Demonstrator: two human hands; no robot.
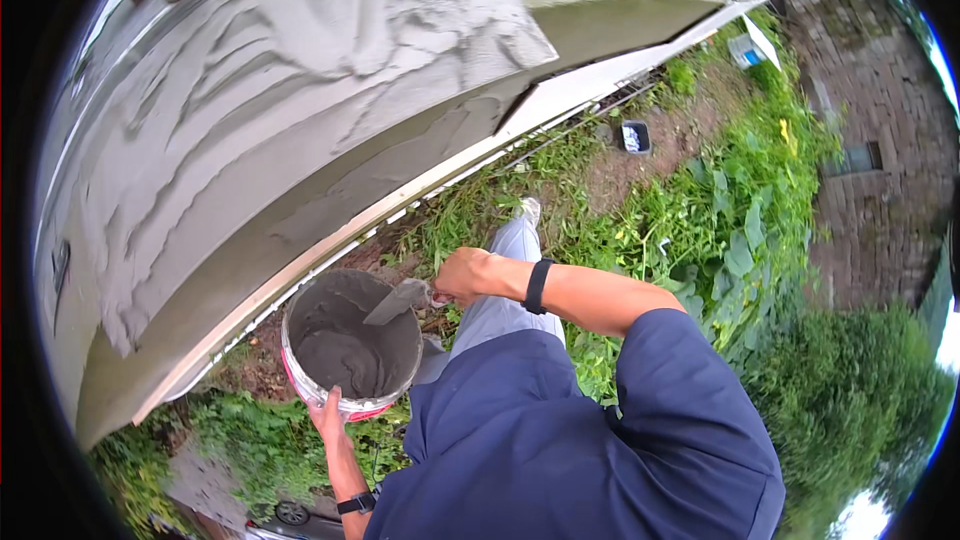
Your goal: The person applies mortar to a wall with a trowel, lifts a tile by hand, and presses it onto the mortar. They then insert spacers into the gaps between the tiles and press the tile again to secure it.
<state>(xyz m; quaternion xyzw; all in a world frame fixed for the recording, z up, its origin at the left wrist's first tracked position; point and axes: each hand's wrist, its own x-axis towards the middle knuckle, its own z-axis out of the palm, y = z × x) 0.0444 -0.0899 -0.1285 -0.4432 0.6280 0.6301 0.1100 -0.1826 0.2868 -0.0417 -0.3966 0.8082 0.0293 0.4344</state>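
Note:
A bucket (350,355) with a red lower band holds grey mortar, low at the centre-left of the head view. My left hand (330,412) grips its near rim. My right hand (458,275) is closed on a trowel (398,300) smeared with grey mortar; the blade reaches over the bucket's inside at the right. Thick, uneven mortar (300,50) covers the upper part of the wall beside me.
A pale board (620,71) runs along the wall's lower edge. Weeds (700,230) and bare soil surround my legs. A small dark container (635,136) and a white bucket (745,50) stand farther along. A brick wall (860,100) rises at the right.

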